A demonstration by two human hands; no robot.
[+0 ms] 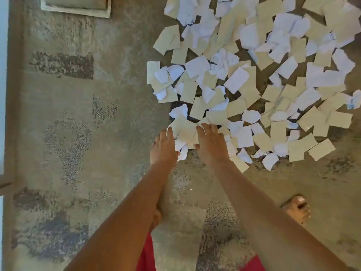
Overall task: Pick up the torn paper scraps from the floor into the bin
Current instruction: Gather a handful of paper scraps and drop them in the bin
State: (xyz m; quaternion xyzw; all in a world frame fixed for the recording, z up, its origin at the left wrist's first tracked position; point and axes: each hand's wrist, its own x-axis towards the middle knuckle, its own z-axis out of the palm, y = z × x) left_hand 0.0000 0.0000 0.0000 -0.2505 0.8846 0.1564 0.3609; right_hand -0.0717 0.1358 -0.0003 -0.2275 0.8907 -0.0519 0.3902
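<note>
Many torn paper scraps point(254, 75), cream and white, lie spread over the patterned carpet from the middle to the top right. My left hand point(164, 146) and my right hand point(211, 143) reach down side by side at the near left edge of the pile. Both have their fingers stretched out flat. A small clump of scraps point(186, 135) lies between the two hands, and the right hand's fingertips rest on scraps. Neither hand has lifted any paper. A beige rectangular frame point(76, 8) at the top left may be the bin; I cannot tell.
The grey-beige carpet point(78, 133) stretches bare to the left of the pile. My bare right foot point(297, 209) stands at the lower right, and my left leg point(162, 200) shows under the left forearm. A pale wall edge point(3, 94) runs down the left side.
</note>
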